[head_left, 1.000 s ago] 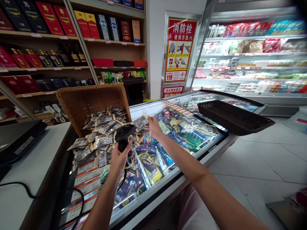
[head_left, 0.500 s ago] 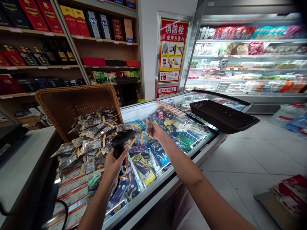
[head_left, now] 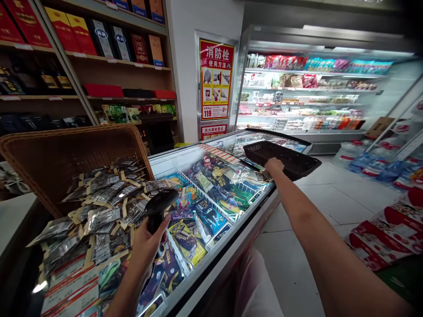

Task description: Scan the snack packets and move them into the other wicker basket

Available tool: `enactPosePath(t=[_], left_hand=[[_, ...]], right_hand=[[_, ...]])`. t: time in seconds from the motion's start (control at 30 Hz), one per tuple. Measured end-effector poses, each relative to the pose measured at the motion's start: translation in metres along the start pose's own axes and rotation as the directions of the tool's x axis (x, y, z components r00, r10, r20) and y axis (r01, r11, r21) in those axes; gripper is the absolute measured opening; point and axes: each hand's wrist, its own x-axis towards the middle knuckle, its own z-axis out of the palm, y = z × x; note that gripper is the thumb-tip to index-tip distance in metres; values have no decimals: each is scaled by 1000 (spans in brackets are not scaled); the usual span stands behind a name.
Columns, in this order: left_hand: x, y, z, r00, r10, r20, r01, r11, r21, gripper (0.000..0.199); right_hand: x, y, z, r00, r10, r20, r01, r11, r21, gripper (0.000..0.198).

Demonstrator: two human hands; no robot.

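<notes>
My left hand (head_left: 149, 240) is closed round the handle of a black handheld barcode scanner (head_left: 161, 203), its head above the freezer glass. My right hand (head_left: 274, 166) reaches out to the near left rim of a dark brown woven tray basket (head_left: 297, 164). The fingers of that hand are curled, and what they hold is hidden. On the left a tipped wicker basket (head_left: 76, 136) lies on its side. A heap of small clear packets with tan card edges (head_left: 104, 218) spills from it over the freezer top.
A glass-topped chest freezer (head_left: 211, 233) holds bagged frozen goods in wire baskets. Shelves with boxes (head_left: 132, 61) stand behind, a lit cooler (head_left: 307, 90) at the back right. Water bottles (head_left: 383, 160) and red-white packs (head_left: 386, 233) stand on the floor at right.
My right hand, which held a small packet over the freezer, has moved right to the dark tray basket. My left hand still grips the scanner. The view has turned right.
</notes>
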Motion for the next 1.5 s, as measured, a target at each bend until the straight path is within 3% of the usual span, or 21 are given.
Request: enactPosePath(t=[0.07, 0.17, 0.2, 0.27, 0.33, 0.37, 0.47, 0.53, 0.63, 0.73, 0.8, 0.9, 1.0, 1.07, 1.2, 1.27, 1.3, 1.33, 1.37, 1.43, 1.5], left_hand=[[-1, -1, 2, 1000, 8, -2, -8, 1000, 6, 48], [-2, -2, 4, 1000, -2, 6, 2, 1000, 2, 49], [-1, -2, 5, 1000, -8, 7, 8, 1000, -1, 49], [0, -4, 4, 1000, -18, 8, 18, 1000, -6, 49], [2, -6, 2, 1000, -25, 13, 26, 1000, -15, 50], [3, -7, 1, 999, -29, 18, 30, 999, -21, 50], [4, -6, -1, 999, -28, 24, 29, 999, -24, 50], [3, -4, -2, 1000, -17, 19, 17, 999, -30, 48], [1, 3, -5, 1000, -4, -10, 4, 998, -67, 44], [4, 11, -13, 997, -15, -76, 3, 988, -153, 47], [7, 15, -19, 991, -19, -131, -8, 980, -198, 50], [9, 21, -27, 983, -24, -182, -20, 971, -240, 53], [10, 24, -32, 981, -22, -195, -29, 966, -257, 53], [10, 25, -34, 978, -12, -209, -41, 968, -248, 52], [11, 25, -34, 978, -36, -207, -15, 971, -240, 52], [11, 25, -33, 980, -47, -191, 1, 972, -234, 53], [11, 25, -32, 982, -48, -183, 5, 974, -229, 53], [11, 25, -31, 983, -47, -177, 7, 975, -224, 53], [11, 25, -30, 984, -47, -173, 8, 976, -219, 53], [10, 26, -28, 985, -49, -164, 14, 978, -210, 52], [11, 26, -27, 985, -55, -162, 23, 981, -195, 51]], right_hand=[[6, 21, 2, 998, 38, 42, -39, 999, 27, 45], [-8, 25, 4, 986, -26, -162, 30, 999, 26, 52], [-16, 21, 4, 983, -55, -173, 56, 998, 3, 55], [-30, 9, 5, 996, -86, 1, 86, 994, -61, 55], [-43, -7, 8, 966, -100, 237, 129, 985, -112, 46], [-51, -16, 11, 949, -124, 291, 166, 978, -125, 42], [-89, -59, 29, 921, -300, 249, 334, 936, -110, 40], [-133, -96, 42, 847, -472, 243, 497, 866, -54, 53], [-219, -145, 55, 643, -716, 272, 724, 684, 92, 67], [-302, -169, 52, 476, -845, 245, 829, 524, 196, 65], [-341, -173, 44, 405, -881, 246, 857, 459, 235, 69], [-374, -175, 34, 347, -926, 147, 882, 375, 284, 66], [-389, -184, 34, 332, -943, -11, 881, 306, 360, 53], [-395, -191, 37, 327, -941, -92, 871, 262, 415, 45], [-383, -195, 39, 253, -917, -308, 902, 108, 419, 39], [-351, -188, 33, 291, -891, -349, 912, 148, 382, 39], [-325, -181, 29, 355, -869, -344, 904, 226, 363, 40], [-295, -171, 24, 438, -836, -331, 882, 328, 339, 41], [-259, -158, 18, 551, -772, -319, 830, 464, 309, 43], [-182, -119, 8, 781, -540, -314, 615, 752, 237, 51], [-109, -65, -1, 887, -288, -361, 358, 923, 143, 61]])
